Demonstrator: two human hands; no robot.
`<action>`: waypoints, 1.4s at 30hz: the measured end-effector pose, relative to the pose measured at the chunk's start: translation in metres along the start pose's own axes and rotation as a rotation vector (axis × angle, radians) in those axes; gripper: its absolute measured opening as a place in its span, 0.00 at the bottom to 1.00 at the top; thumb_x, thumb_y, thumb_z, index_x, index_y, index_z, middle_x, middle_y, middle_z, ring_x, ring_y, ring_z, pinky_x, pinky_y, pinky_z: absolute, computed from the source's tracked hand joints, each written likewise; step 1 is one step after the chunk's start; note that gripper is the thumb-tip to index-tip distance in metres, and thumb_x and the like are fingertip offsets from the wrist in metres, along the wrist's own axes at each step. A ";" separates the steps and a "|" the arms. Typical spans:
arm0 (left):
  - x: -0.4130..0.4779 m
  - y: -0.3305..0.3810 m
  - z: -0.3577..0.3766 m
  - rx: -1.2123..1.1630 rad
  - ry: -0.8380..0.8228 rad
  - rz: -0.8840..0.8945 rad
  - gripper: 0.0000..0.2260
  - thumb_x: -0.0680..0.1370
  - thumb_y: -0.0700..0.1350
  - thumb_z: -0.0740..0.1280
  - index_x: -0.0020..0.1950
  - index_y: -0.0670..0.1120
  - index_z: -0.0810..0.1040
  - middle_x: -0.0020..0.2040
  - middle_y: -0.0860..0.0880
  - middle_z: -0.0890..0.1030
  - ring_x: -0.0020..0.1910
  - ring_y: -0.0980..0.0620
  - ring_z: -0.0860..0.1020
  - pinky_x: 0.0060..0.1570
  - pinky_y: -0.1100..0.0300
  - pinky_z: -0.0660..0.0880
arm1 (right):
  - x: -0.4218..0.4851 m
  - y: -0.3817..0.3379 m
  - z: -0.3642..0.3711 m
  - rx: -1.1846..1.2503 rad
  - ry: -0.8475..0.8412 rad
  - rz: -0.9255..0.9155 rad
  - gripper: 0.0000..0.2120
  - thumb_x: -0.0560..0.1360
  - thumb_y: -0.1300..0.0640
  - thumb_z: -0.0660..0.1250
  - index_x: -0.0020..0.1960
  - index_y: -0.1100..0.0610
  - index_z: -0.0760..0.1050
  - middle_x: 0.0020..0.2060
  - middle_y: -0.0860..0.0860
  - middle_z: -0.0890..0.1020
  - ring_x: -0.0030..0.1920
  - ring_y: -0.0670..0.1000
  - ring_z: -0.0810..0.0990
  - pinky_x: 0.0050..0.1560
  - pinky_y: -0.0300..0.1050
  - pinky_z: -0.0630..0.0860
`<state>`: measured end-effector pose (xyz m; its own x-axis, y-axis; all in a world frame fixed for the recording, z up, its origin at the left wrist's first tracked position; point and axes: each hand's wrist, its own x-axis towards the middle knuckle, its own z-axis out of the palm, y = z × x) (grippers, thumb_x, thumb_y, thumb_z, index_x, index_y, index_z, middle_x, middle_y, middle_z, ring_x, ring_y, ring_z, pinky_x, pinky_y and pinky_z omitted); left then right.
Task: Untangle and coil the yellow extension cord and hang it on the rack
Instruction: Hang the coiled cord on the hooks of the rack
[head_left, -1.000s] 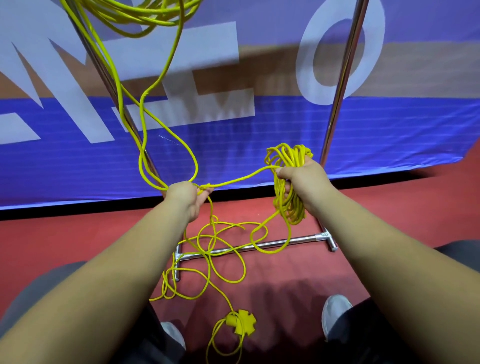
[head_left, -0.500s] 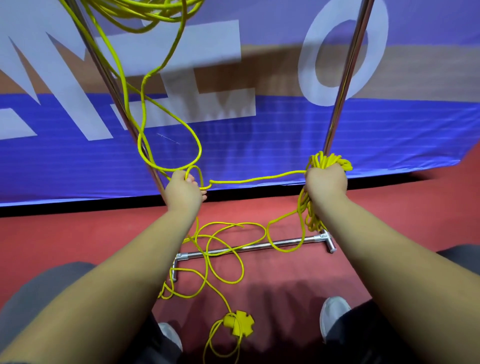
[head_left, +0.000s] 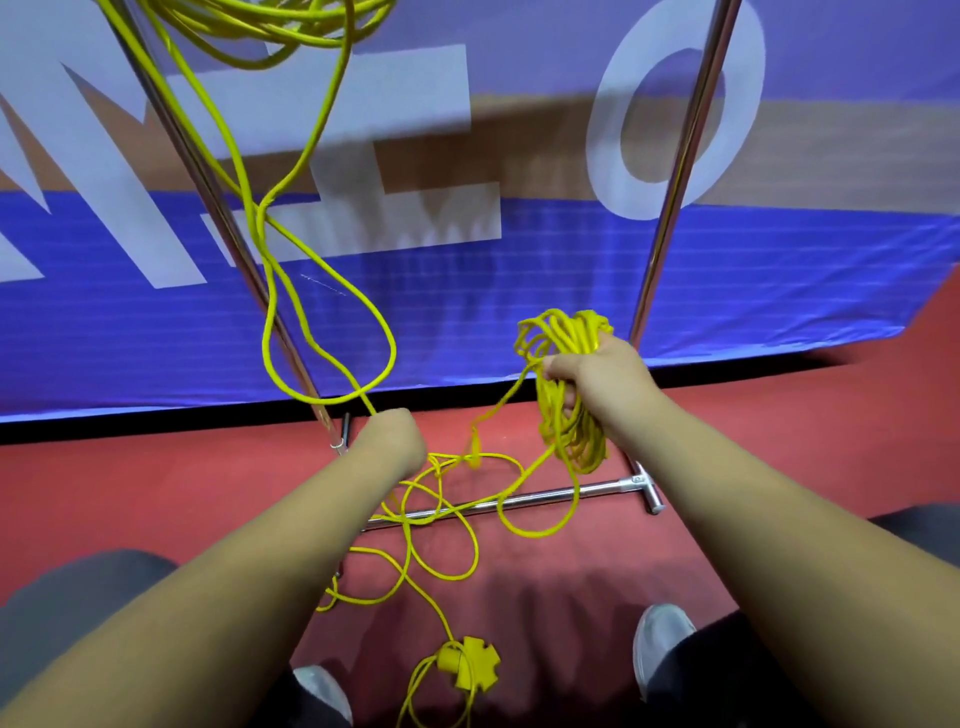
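Right hand and left hand are held low between the two slanted chrome uprights of the rack; open red floor spreads below and to either side of them; beyond the hands a blue-and-white banner closes the space; the rack's base bar lies on the floor just below the right hand. Right hand: fingers curled tight round a bundle of coils of the yellow extension cord, which hangs below the fist. Left hand: closed in a fist on one strand; above it the cord loops round the left upright and rises to a mass draped at the top; below it, loose loops cross the base bar and end at a yellow socket block between two grey shoes.
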<state>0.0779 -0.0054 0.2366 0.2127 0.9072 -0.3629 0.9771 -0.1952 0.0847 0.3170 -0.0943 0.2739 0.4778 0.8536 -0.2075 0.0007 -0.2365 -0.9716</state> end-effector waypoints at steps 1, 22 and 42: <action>-0.001 0.007 0.001 0.036 0.015 0.033 0.13 0.81 0.39 0.61 0.63 0.39 0.79 0.60 0.41 0.83 0.60 0.41 0.82 0.54 0.52 0.78 | -0.004 0.001 0.003 -0.002 -0.078 0.003 0.14 0.66 0.57 0.76 0.47 0.63 0.78 0.25 0.62 0.75 0.25 0.58 0.73 0.32 0.55 0.76; 0.023 -0.017 -0.050 0.278 -0.334 0.645 0.08 0.77 0.47 0.76 0.55 0.55 0.87 0.44 0.56 0.85 0.45 0.57 0.82 0.53 0.57 0.79 | -0.005 0.001 -0.002 -0.056 -0.215 0.056 0.09 0.75 0.56 0.78 0.48 0.55 0.77 0.27 0.53 0.74 0.23 0.51 0.71 0.27 0.43 0.71; -0.003 0.030 0.053 0.630 -0.670 0.533 0.25 0.81 0.41 0.67 0.78 0.47 0.70 0.70 0.43 0.78 0.61 0.44 0.79 0.58 0.54 0.76 | -0.009 -0.028 -0.044 0.858 -0.159 0.115 0.16 0.84 0.53 0.66 0.37 0.50 0.73 0.27 0.44 0.61 0.22 0.43 0.60 0.22 0.37 0.57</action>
<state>0.1064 -0.0338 0.1916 0.3863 0.2948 -0.8740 0.5428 -0.8388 -0.0430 0.3511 -0.1153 0.3075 0.3067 0.9155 -0.2605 -0.7309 0.0511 -0.6806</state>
